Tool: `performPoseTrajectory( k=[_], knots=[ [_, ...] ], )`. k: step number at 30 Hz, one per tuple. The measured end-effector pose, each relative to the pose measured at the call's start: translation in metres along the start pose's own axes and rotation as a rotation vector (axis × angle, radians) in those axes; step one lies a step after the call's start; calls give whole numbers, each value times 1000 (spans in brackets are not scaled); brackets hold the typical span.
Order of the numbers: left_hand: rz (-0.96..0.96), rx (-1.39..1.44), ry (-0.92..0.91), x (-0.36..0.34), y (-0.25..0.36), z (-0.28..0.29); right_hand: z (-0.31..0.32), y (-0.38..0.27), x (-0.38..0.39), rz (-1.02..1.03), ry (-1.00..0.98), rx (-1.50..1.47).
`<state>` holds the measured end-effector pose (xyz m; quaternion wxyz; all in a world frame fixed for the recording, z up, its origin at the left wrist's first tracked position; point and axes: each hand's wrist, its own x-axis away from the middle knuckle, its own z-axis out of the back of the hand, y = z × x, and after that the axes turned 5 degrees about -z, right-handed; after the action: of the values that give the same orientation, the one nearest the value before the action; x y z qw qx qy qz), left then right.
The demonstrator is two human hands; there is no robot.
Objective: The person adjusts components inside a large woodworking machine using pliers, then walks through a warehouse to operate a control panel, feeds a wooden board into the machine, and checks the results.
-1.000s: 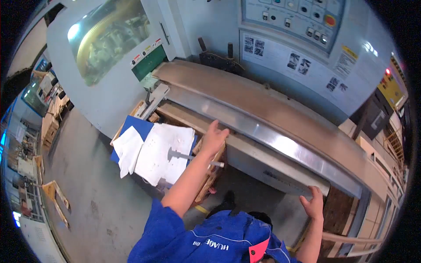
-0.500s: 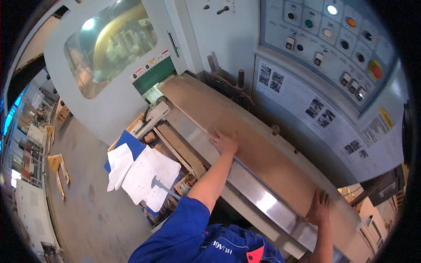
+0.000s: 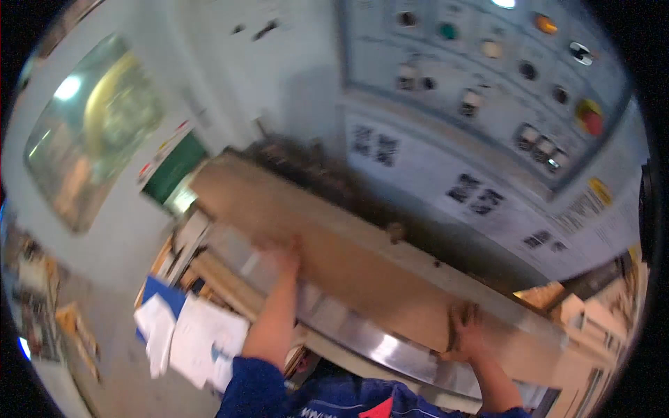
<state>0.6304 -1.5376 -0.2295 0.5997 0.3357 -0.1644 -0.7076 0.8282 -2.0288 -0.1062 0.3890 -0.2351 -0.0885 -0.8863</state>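
Observation:
A long brown board [image 3: 348, 279] lies on the metal bed of a grey machine. Its far end reaches toward the green-curtained opening [image 3: 175, 171] at the left. My left hand [image 3: 280, 256] rests on the board's near side, fingers stretched out, blurred by motion. Farther right, my right hand [image 3: 470, 336] lies across the board with fingers apart and thumb toward its near edge. The shiny metal strip [image 3: 387, 346] of the bed runs along the board in front of me. Blur hides the exact contact of the fingertips.
A control panel [image 3: 481, 73] with buttons and knobs stands beyond the bed, above posted sheets [image 3: 446, 184]. White papers [image 3: 202, 341] and a blue folder [image 3: 159, 295] lie at the left. A windowed machine door [image 3: 90, 132] rises at the far left. Wooden pieces [image 3: 589, 324] are at the right.
My view has shifted, so the machine door and papers appear farther left and lower. Both hands remain on the board. Blur keeps me from telling whether the board slid.

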Motion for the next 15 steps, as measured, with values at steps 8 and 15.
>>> performPoseTrajectory(
  k=[8,15],
  knots=[
    [118,-135,-70,5,52,23,-9,14,5,23,96,7],
    [-701,309,-117,2,181,52,-16,8,13,33,194,-47]
  ],
)
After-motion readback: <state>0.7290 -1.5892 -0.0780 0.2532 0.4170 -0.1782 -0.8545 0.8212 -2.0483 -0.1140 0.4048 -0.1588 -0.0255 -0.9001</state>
